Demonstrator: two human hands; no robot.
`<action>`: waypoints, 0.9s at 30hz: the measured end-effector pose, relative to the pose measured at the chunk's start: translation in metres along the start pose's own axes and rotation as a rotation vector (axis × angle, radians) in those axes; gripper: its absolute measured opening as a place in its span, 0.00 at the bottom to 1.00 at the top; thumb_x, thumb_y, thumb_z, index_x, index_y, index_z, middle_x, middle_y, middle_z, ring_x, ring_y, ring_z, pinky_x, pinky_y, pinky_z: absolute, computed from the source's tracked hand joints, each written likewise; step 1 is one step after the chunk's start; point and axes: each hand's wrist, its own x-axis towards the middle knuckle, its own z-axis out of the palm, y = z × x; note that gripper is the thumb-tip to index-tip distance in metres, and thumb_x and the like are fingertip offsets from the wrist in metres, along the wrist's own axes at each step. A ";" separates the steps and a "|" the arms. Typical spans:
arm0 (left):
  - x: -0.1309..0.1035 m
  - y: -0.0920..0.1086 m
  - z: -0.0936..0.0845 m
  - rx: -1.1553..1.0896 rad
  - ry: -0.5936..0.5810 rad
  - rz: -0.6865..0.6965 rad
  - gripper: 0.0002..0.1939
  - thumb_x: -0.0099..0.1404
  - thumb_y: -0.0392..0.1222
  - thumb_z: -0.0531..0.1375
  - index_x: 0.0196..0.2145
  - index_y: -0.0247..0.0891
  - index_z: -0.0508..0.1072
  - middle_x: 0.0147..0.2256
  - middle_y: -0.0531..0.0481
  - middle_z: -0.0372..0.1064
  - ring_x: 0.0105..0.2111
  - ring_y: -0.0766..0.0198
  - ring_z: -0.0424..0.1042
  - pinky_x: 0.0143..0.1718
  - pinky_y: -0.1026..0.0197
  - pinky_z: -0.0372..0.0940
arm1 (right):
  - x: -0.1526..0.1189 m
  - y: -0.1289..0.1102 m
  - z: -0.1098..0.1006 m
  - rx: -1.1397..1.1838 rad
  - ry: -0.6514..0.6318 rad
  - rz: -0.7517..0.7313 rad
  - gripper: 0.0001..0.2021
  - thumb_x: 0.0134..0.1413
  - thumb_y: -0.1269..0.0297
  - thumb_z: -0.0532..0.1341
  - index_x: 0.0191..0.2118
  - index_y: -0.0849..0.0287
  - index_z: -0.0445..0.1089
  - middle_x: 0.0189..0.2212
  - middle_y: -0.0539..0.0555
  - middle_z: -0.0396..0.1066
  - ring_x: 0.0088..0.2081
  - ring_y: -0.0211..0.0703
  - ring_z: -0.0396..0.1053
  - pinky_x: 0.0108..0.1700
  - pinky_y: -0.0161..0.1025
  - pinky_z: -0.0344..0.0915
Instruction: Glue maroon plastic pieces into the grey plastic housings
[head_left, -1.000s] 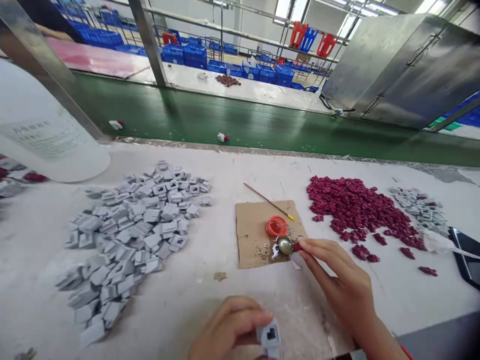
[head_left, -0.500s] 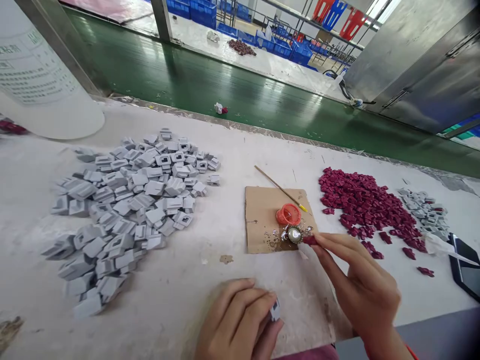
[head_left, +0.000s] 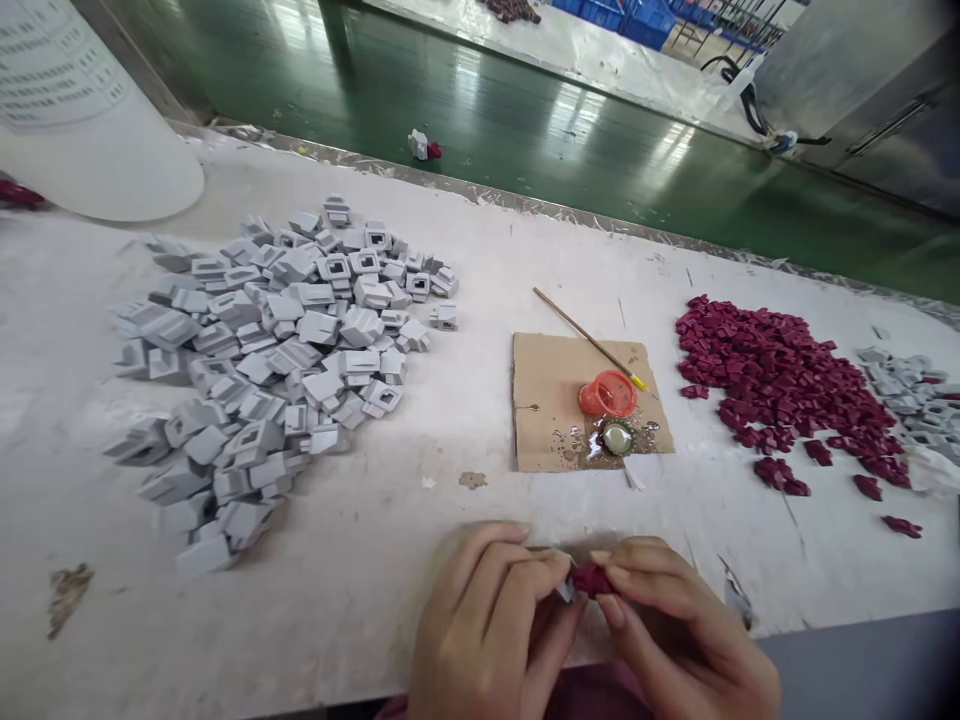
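Note:
Close to the table's front edge, my left hand (head_left: 491,620) pinches a small grey plastic piece (head_left: 565,588), mostly covered by the fingers. My right hand (head_left: 667,620) holds a small maroon piece (head_left: 591,580) between thumb and fingertips, pressed against the grey one. Whether the two are joined I cannot tell. Beyond the hands lies a cardboard square (head_left: 551,365), wet in places. On it are a red cup (head_left: 607,395), a bottle cap (head_left: 617,437) with liquid in it, and a thin stick (head_left: 585,335) with a yellow tip.
A large heap of grey pieces (head_left: 285,350) covers the left of the table. Maroon pieces (head_left: 780,380) are piled at the right, beside more grey ones (head_left: 915,395). A white container (head_left: 90,120) stands at the back left. Behind the table runs a green conveyor belt (head_left: 510,130).
My right hand has brought the maroon piece from the bottle cap to the grey piece in my left hand. The camera view has tilted further down.

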 end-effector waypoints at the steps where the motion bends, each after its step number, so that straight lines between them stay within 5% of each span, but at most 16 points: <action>1: 0.000 0.000 0.000 -0.006 -0.001 -0.003 0.08 0.61 0.31 0.65 0.39 0.36 0.72 0.32 0.51 0.75 0.39 0.62 0.72 0.47 0.62 0.70 | 0.000 0.001 0.000 0.001 -0.019 -0.009 0.15 0.53 0.84 0.61 0.44 0.60 0.71 0.38 0.52 0.73 0.41 0.39 0.71 0.43 0.35 0.72; 11: 0.000 0.002 0.002 -0.018 0.023 -0.026 0.08 0.62 0.29 0.64 0.39 0.34 0.72 0.31 0.50 0.74 0.39 0.62 0.71 0.46 0.61 0.70 | -0.001 -0.006 -0.009 -0.177 -0.117 -0.090 0.15 0.55 0.85 0.60 0.46 0.63 0.70 0.39 0.56 0.71 0.43 0.42 0.70 0.40 0.37 0.73; 17: -0.001 0.002 0.002 -0.033 -0.002 -0.016 0.10 0.60 0.25 0.64 0.39 0.34 0.73 0.33 0.51 0.75 0.39 0.63 0.70 0.49 0.61 0.69 | 0.003 -0.016 -0.020 -0.334 -0.333 -0.124 0.12 0.59 0.81 0.59 0.47 0.66 0.71 0.40 0.59 0.71 0.45 0.42 0.69 0.41 0.32 0.75; 24: -0.001 0.002 -0.002 -0.008 -0.022 -0.019 0.10 0.61 0.26 0.63 0.40 0.34 0.72 0.34 0.49 0.74 0.42 0.61 0.70 0.49 0.62 0.68 | 0.009 -0.013 -0.011 -0.242 -0.317 -0.089 0.12 0.61 0.80 0.58 0.49 0.63 0.70 0.41 0.57 0.72 0.45 0.40 0.71 0.45 0.32 0.74; 27: -0.001 0.002 -0.003 -0.015 -0.031 -0.039 0.12 0.62 0.29 0.63 0.43 0.36 0.71 0.38 0.48 0.74 0.44 0.62 0.72 0.50 0.63 0.68 | -0.002 0.000 -0.017 -0.162 -0.302 0.041 0.13 0.65 0.70 0.58 0.54 0.56 0.67 0.45 0.54 0.73 0.46 0.38 0.73 0.47 0.29 0.73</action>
